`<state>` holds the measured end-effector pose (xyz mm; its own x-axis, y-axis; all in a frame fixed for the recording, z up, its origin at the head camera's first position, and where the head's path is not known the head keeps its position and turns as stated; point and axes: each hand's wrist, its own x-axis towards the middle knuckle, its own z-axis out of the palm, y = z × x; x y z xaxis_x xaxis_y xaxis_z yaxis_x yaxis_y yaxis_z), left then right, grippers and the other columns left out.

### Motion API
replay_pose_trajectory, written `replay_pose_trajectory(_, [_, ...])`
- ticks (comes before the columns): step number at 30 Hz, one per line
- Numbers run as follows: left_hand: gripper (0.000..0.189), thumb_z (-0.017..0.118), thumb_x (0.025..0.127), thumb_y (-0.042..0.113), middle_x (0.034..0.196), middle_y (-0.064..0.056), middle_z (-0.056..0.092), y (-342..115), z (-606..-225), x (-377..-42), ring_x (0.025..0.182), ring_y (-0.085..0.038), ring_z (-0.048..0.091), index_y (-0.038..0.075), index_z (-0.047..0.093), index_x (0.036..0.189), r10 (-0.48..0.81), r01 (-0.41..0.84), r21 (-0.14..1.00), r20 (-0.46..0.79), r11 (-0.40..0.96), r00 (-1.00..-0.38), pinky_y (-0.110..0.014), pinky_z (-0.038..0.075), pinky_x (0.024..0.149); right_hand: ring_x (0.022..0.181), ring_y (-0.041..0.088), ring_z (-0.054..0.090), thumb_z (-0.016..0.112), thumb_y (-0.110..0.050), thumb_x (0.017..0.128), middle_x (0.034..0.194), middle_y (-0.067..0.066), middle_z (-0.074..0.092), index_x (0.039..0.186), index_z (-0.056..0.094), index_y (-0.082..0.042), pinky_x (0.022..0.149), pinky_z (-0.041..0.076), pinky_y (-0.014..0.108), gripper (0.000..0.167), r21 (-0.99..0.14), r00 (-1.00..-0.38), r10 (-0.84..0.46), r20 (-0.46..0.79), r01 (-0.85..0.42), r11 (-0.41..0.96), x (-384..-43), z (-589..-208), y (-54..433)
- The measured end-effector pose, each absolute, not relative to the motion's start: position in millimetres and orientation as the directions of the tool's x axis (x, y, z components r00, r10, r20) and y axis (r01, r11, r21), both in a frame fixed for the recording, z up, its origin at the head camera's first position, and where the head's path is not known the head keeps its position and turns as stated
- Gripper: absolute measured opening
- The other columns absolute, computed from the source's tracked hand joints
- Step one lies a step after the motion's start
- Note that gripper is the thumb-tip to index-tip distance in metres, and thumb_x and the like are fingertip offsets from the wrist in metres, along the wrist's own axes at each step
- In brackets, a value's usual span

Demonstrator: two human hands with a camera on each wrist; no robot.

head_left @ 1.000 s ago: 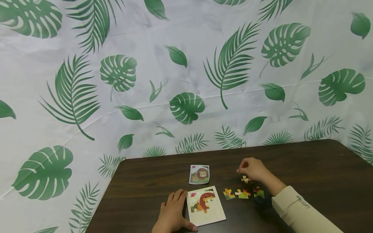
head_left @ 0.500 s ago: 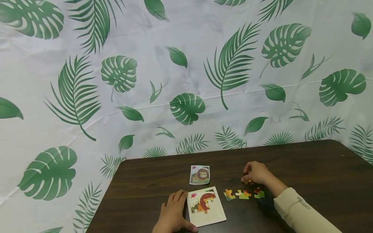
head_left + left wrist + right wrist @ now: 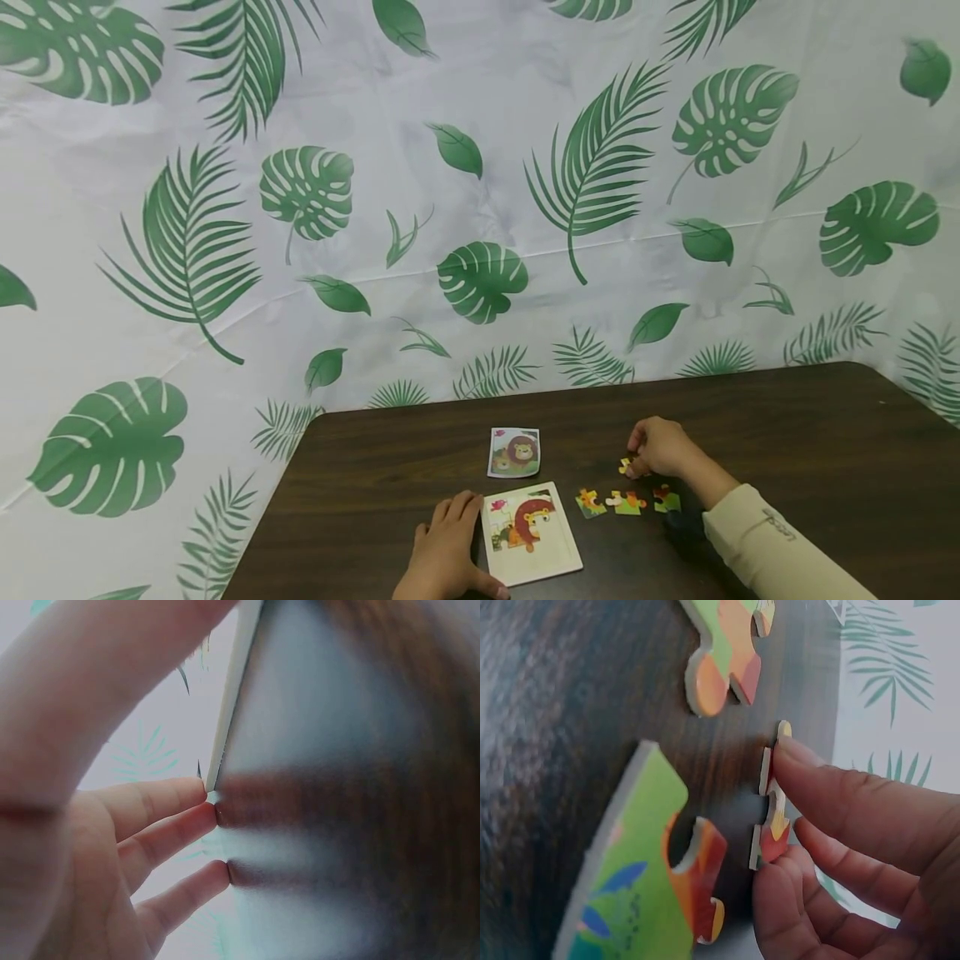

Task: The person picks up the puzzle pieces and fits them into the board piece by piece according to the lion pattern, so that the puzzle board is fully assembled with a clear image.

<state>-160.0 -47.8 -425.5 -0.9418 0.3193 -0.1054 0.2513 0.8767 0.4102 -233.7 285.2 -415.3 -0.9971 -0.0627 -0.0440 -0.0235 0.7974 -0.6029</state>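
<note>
A square puzzle board (image 3: 551,557) with a partly assembled lion picture lies on the dark table. My left hand (image 3: 441,548) rests along its left side, fingers fairly straight. In the left wrist view a fingertip meets the corner of the board's edge (image 3: 229,705), and the thumb reaches across above. To the right, my right hand (image 3: 662,448) pinches a small yellow-and-red jigsaw piece (image 3: 777,817) between thumb and fingers, low over the table. Part of that piece is hidden behind the thumb and fingertips.
Between the board and my right hand lie three loose pieces: an orange-green piece (image 3: 590,503), a wider piece (image 3: 627,502) and a red-green piece (image 3: 667,499). A lion picture card (image 3: 504,467) lies behind the board. A leaf-patterned cloth (image 3: 405,350) hangs behind the table.
My right hand has come slightly nearer and to the right, from above the farthest piece to pinching it. My left hand and the board have stayed in place.
</note>
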Motion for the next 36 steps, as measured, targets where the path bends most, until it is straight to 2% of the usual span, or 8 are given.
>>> replay_pose_trajectory(9, [0.112,0.084,0.046,0.056,0.137,-0.014,0.038,-48.0,-426.6,-159.6,0.122,-0.040,0.033,0.005,0.042,0.136,0.324,0.254,0.407,-0.110,0.877,-0.940,-0.069,0.029,0.083,0.059,0.017,0.050,0.082,-0.003,0.063,0.069,0.004,0.052,0.081,0.059,-0.002,0.054,0.042,0.032,0.029,-0.613,-0.998,-0.062,-0.019,-0.037,0.790,-233.2,-417.1,282.4])
replay_pose_trajectory(15, [0.114,0.084,0.045,0.057,0.137,-0.014,0.038,-47.9,-426.9,-159.2,0.122,-0.039,0.033,0.005,0.042,0.137,0.326,0.261,0.407,-0.099,0.876,-0.940,-0.070,0.029,0.083,0.063,0.018,0.047,0.083,-0.005,0.063,0.071,0.004,0.050,0.080,0.060,-0.003,0.054,0.040,0.032,0.029,-0.613,-0.998,-0.064,0.020,-0.062,0.787,-231.4,-416.5,279.9])
replay_pose_trajectory(21, [0.114,0.085,0.044,0.057,0.136,-0.013,0.039,-47.0,-425.6,-159.1,0.121,-0.039,0.034,0.005,0.043,0.136,0.324,0.263,0.405,-0.091,0.876,-0.942,-0.069,0.029,0.083,0.064,0.017,0.049,0.081,-0.007,0.067,0.072,0.003,0.054,0.081,0.063,-0.004,0.055,0.042,0.032,0.023,-0.623,-0.995,-0.090,0.050,-0.101,0.776,-233.1,-418.2,277.2])
replay_pose_trajectory(30, [0.113,0.085,0.044,0.057,0.136,-0.014,0.039,-47.9,-425.4,-158.7,0.121,-0.039,0.034,0.004,0.043,0.136,0.329,0.270,0.401,-0.083,0.875,-0.941,-0.069,0.030,0.082,0.063,0.015,0.050,0.077,-0.002,0.072,0.069,0.000,0.054,0.081,0.066,-0.006,0.054,0.043,0.031,0.014,-0.698,-0.982,-0.179,0.061,-0.170,0.696,-230.9,-415.1,267.6])
replay_pose_trajectory(36, [0.114,0.084,0.044,0.058,0.136,-0.013,0.039,-47.9,-426.4,-158.6,0.121,-0.038,0.034,0.005,0.043,0.136,0.327,0.275,0.394,-0.069,0.877,-0.943,-0.069,0.029,0.082,0.066,0.017,0.059,0.069,0.006,0.076,0.073,0.005,0.058,0.086,0.065,-0.001,0.060,0.052,0.034,0.013,-0.824,-0.967,-0.256,0.014,-0.156,0.545,-227.1,-411.2,252.7])
